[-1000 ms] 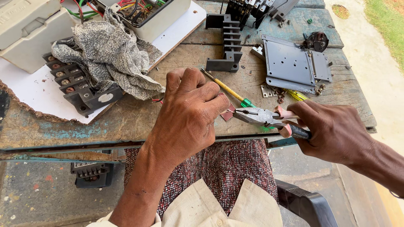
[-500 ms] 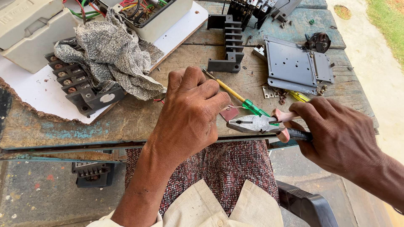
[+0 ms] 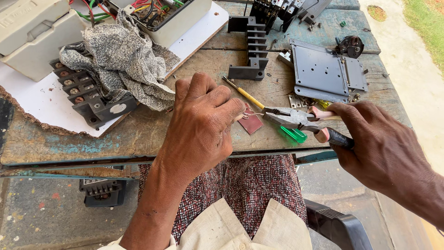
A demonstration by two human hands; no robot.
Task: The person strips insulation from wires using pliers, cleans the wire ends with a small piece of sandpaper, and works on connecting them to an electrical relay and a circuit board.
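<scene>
His left hand [image 3: 201, 127] curls, pinching thin wire [image 3: 252, 114]; his right hand [image 3: 374, 143] grips pliers [image 3: 296, 119] levelled over the surface [image 3: 138, 132].

left hand [image 3: 201, 127]: I see it curled, back up, fingertips pinched near centre | right hand [image 3: 377, 148]: fist closed, reaching in from the right

Both forearms bare, no watch or rings showing on the left hand [image 3: 201, 127] or the right hand [image 3: 377, 143] — a pale cream shirt [image 3: 240, 234] with an open collar below, and a red-and-white speckled cloth [image 3: 240, 185] over the lap.
</scene>
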